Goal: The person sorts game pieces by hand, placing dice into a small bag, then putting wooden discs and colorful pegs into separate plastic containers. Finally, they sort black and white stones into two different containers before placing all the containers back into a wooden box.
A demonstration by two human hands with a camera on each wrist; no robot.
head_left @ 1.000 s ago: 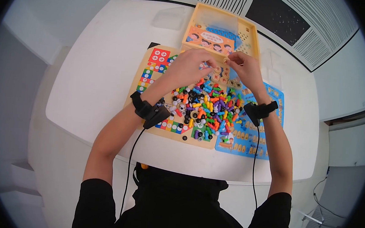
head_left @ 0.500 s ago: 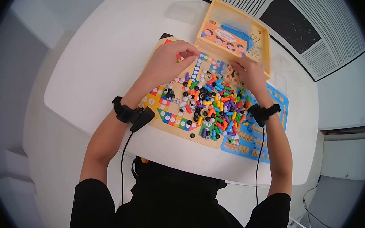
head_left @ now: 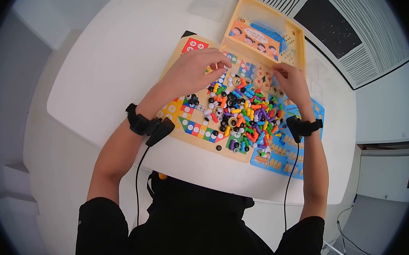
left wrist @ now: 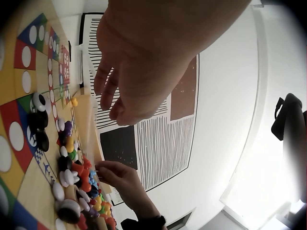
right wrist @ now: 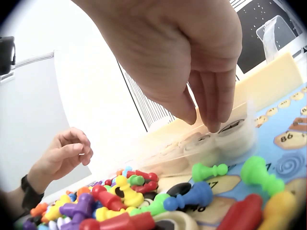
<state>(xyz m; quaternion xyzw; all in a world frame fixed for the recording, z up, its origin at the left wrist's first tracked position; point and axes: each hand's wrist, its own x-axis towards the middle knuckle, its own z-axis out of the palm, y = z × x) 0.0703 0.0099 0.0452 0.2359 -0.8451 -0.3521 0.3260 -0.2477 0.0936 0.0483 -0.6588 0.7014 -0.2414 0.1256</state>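
My left hand (head_left: 189,72) hovers over the colourful game board (head_left: 190,133), fingers loosely bent and nothing visible between them. In the right wrist view the same hand (right wrist: 64,155) is raised beyond the pile. My right hand (head_left: 293,86) is over a clear plastic box (right wrist: 184,160) of round wooden discs; in the right wrist view its fingers (right wrist: 225,96) point down at the box's right end, with no piece seen in them. Whether the fingertips touch a disc I cannot tell. A heap of coloured pawns (head_left: 253,114) lies just in front.
Behind the board stands an open yellow tray (head_left: 302,51) holding an orange picture booklet (head_left: 255,40). A blue number board (head_left: 278,156) lies to the right under part of the heap. Clear plastic lids rest near the tray. Black and white pieces (left wrist: 41,103) sit on the board's left part.
My left hand has drawn away leftwards from the clear box. My right hand, earlier pinching a disc above the box, is now lower at its right end without a visible disc.
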